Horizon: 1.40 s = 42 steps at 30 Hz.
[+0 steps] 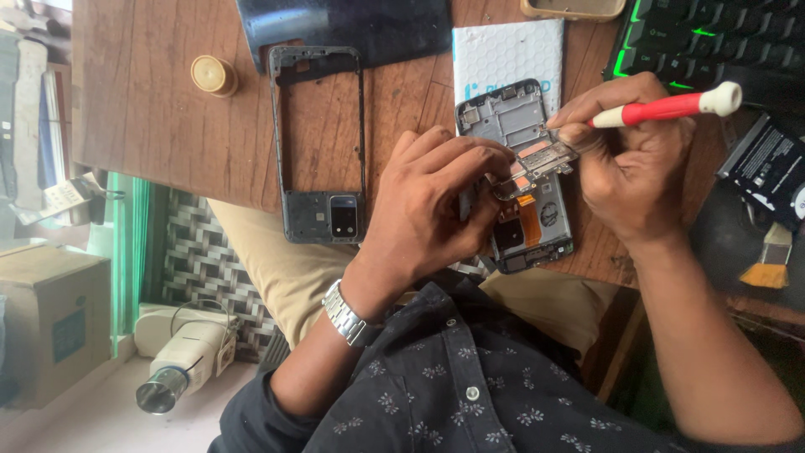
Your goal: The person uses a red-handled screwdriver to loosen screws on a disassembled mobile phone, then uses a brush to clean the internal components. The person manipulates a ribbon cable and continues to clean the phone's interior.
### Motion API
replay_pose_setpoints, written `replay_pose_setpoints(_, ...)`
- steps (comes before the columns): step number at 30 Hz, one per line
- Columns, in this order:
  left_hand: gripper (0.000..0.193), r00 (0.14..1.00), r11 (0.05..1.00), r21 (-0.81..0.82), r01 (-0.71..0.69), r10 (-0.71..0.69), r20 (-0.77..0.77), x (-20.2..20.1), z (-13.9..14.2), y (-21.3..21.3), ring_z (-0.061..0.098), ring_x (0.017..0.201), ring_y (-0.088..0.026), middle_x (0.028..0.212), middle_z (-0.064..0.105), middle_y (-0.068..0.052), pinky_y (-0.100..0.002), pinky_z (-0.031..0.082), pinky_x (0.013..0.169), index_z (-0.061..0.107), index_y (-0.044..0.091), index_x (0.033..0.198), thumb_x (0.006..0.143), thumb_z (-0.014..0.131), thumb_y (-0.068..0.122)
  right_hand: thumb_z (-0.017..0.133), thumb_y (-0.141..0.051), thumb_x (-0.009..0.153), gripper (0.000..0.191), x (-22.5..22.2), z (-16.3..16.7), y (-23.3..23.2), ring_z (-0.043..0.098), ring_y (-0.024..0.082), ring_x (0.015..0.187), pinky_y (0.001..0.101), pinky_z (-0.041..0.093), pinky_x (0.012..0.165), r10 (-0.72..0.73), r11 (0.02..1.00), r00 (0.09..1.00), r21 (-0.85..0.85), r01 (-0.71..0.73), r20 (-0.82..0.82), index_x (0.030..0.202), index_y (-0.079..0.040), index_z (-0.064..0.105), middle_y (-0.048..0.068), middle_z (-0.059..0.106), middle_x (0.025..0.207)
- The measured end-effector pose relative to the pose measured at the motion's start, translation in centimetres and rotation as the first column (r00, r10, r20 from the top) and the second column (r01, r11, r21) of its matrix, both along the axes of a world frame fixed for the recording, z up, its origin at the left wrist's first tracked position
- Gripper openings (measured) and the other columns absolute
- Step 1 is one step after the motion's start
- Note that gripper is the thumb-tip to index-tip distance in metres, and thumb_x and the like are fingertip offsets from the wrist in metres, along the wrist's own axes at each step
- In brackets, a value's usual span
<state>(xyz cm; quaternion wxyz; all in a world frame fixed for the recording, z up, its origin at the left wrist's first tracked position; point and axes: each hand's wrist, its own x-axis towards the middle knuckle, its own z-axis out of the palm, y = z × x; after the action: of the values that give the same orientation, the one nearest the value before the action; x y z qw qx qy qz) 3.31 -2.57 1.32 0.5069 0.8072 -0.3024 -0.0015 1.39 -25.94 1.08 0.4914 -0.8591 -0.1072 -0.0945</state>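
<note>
One head-worn camera, looking steeply down over the wearer's own chest.

Single view only; no second view to share with. Lens sits close above the worktop (168, 126) and tips toward its near edge, so the wearer's shirt (470, 386) fills the bottom of the frame and both forearms run up from there. The left hand (428, 210) and right hand (629, 168) meet just right of centre over the opened phone (524, 176). A keyboard (713, 38) marks the far top right. Past the worktop's left edge the view drops to the floor, with a cardboard box (54, 319).
</note>
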Motion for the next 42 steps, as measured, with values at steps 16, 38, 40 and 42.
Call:
replay_pose_setpoints(16,0.025,1.000,1.000,0.001,-0.004,0.004,0.008,-0.5,-0.2,-0.4,0.062,0.096,-0.018,0.115,0.073,0.003,-0.032,0.042,0.085,0.069,0.013,0.109,0.084,0.072,0.008,0.067,-0.003,0.114,0.018,-0.4,0.3,-0.3,0.073,0.017,0.085,0.0248,0.059,0.078,-0.019,0.999,1.000,-0.048,0.020,0.015,0.104,0.000,0.053,0.011,0.072,0.093)
replay_pose_setpoints(38,0.024,1.000,1.000,-0.002,-0.001,0.001,0.014,-0.7,-0.4,-0.2,0.062,0.096,-0.019,0.112,0.072,0.002,-0.034,0.042,0.084,0.069,0.013,0.110,0.086,0.073,0.009,0.068,-0.005,0.108,0.015,-0.2,0.1,-0.1,0.070,0.013,0.089,0.0253,0.061,0.085,-0.042,0.936,0.986,0.340,0.095,-0.162,0.109,-0.005,0.053,0.013,0.070,0.106)
replay_pose_setpoints(40,0.025,1.000,1.000,-0.013,-0.002,0.002,0.019,-0.6,-0.4,0.1,0.062,0.096,-0.019,0.111,0.072,0.002,-0.034,0.042,0.084,0.069,0.013,0.109,0.085,0.072,0.008,0.068,-0.004,0.109,0.015,0.2,0.1,-0.1,0.071,0.015,0.096,0.0274,0.062,0.091,0.004,0.929,0.992,0.367,0.044,-0.130,0.114,-0.004,0.054,0.014,0.070,0.110)
replay_pose_setpoints(42,0.024,1.000,1.000,-0.025,-0.002,0.002,0.007,-0.6,-0.4,0.2,0.061,0.094,-0.019,0.111,0.073,0.002,-0.034,0.042,0.083,0.069,0.013,0.109,0.085,0.072,0.007,0.067,-0.003,0.110,0.014,0.9,0.0,0.0,0.072,0.017,0.101,0.0294,0.063,0.095,0.051,0.912,0.993,0.410,-0.004,-0.103,0.117,-0.003,0.056,0.014,0.070,0.111)
